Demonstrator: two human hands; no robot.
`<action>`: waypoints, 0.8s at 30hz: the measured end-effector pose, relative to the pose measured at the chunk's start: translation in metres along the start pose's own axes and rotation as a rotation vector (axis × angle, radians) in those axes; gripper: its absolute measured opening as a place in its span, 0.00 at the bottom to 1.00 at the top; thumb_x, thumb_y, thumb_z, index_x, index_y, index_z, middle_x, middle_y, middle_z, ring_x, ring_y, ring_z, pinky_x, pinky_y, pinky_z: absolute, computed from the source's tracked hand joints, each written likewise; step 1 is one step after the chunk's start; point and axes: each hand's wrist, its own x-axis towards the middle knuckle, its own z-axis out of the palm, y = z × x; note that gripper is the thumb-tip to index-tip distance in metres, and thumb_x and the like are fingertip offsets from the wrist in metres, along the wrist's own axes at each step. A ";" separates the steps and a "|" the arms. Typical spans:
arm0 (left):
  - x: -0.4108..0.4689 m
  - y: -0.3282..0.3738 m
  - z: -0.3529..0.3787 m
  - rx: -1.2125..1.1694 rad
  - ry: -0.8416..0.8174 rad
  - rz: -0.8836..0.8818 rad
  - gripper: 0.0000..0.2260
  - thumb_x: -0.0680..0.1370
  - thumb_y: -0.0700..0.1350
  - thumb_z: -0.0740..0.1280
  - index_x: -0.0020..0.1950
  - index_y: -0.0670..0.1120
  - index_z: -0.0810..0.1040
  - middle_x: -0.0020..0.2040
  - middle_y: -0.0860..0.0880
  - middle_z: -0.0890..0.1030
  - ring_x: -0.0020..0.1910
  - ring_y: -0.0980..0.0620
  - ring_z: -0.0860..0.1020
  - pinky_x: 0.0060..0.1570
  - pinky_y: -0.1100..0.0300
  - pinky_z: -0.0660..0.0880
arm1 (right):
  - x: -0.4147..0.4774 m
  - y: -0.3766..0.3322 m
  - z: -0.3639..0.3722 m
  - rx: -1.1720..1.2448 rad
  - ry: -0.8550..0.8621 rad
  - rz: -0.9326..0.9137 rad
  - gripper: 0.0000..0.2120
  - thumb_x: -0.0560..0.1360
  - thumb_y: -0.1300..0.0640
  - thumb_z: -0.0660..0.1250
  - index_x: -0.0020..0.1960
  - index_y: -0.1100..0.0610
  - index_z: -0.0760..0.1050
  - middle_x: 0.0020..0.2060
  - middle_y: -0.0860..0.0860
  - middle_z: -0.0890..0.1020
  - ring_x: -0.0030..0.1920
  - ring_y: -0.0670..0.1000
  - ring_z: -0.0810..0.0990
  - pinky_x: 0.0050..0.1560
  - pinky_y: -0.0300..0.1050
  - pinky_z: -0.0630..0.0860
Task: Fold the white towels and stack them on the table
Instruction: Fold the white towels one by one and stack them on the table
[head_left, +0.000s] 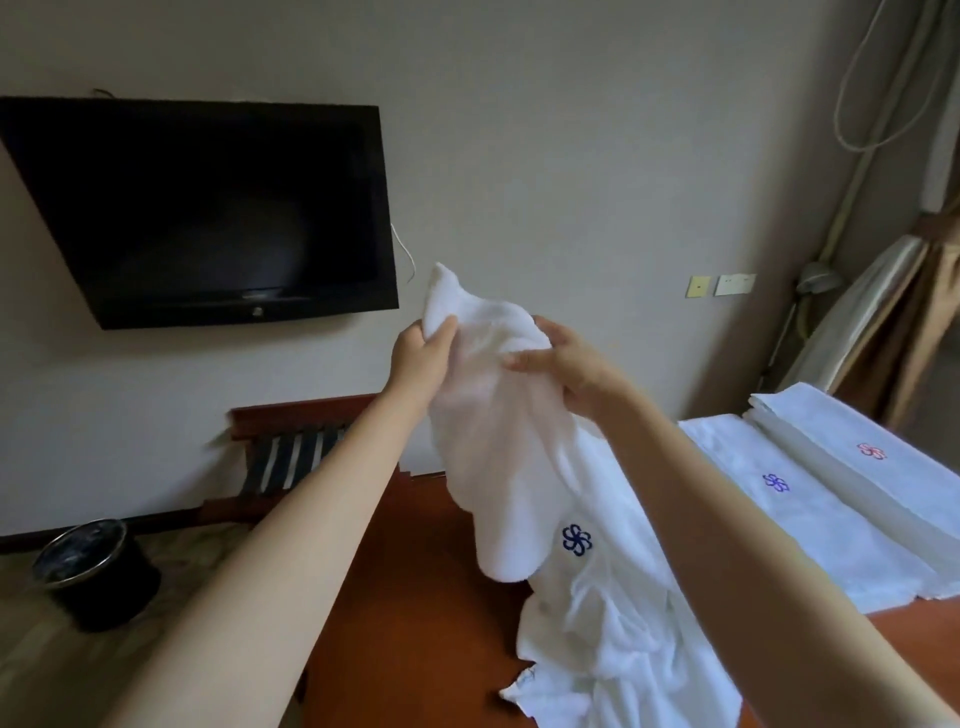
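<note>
I hold a white towel (498, 431) up in the air over the reddish-brown table (415, 597). My left hand (418, 356) grips its upper edge, thumb over the cloth. My right hand (569, 364) pinches the same towel a little to the right. It hangs crumpled, with a blue flower emblem near its lower end. Beneath it a heap of unfolded white towels (613, 634) lies on the table. Folded towels lie flat at the right: one with a blue emblem (789, 499) and a stack with a red emblem (883, 457) beside it.
A black TV (208, 213) hangs on the wall ahead. A black waste bin (93, 571) stands on the floor at the left. A slatted luggage rack (296, 457) sits behind the table. Curtains (893, 312) hang at the far right.
</note>
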 end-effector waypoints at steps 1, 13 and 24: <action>0.001 0.001 -0.006 -0.043 -0.047 -0.017 0.16 0.79 0.57 0.60 0.56 0.46 0.77 0.53 0.44 0.81 0.54 0.45 0.79 0.58 0.45 0.76 | 0.008 -0.005 0.007 0.064 0.028 -0.020 0.25 0.67 0.64 0.75 0.63 0.60 0.74 0.53 0.60 0.82 0.53 0.58 0.83 0.53 0.55 0.80; 0.021 0.044 -0.081 -0.193 -0.221 0.134 0.25 0.60 0.60 0.77 0.54 0.56 0.78 0.47 0.55 0.84 0.48 0.56 0.82 0.44 0.61 0.78 | 0.105 -0.093 0.127 0.024 0.365 -0.405 0.07 0.73 0.53 0.72 0.48 0.52 0.75 0.40 0.46 0.82 0.42 0.44 0.83 0.45 0.43 0.81; 0.066 0.002 -0.126 -0.297 -0.328 0.182 0.14 0.69 0.52 0.76 0.52 0.56 0.77 0.45 0.58 0.84 0.45 0.59 0.82 0.43 0.62 0.79 | 0.046 0.133 0.159 -0.090 0.004 0.187 0.36 0.67 0.43 0.75 0.70 0.55 0.69 0.62 0.54 0.79 0.63 0.57 0.77 0.64 0.59 0.72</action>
